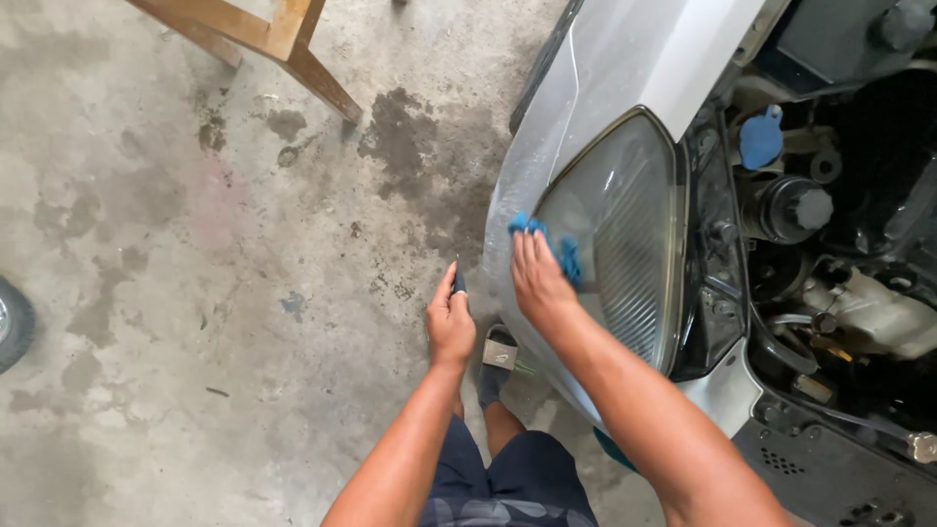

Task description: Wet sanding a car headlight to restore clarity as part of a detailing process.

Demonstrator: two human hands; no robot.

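Observation:
My right hand (537,278) presses a blue cloth (564,252) flat against the lower left part of a car's cloudy headlight (625,234). The cloth shows at my fingertips and beside my palm. My left hand (450,327) hangs a little left of the bumper, closed around a small dark object (459,283) whose tip sticks up above my fist; I cannot tell what it is. The silver fender and bumper (605,68) surround the headlight.
The bonnet is open, showing the engine bay (839,244) with a blue cap (760,140) and hoses. Stained concrete floor (195,244) lies to the left. A wooden frame's legs (283,44) stand at the top, and a tyre edge (12,322) shows at far left.

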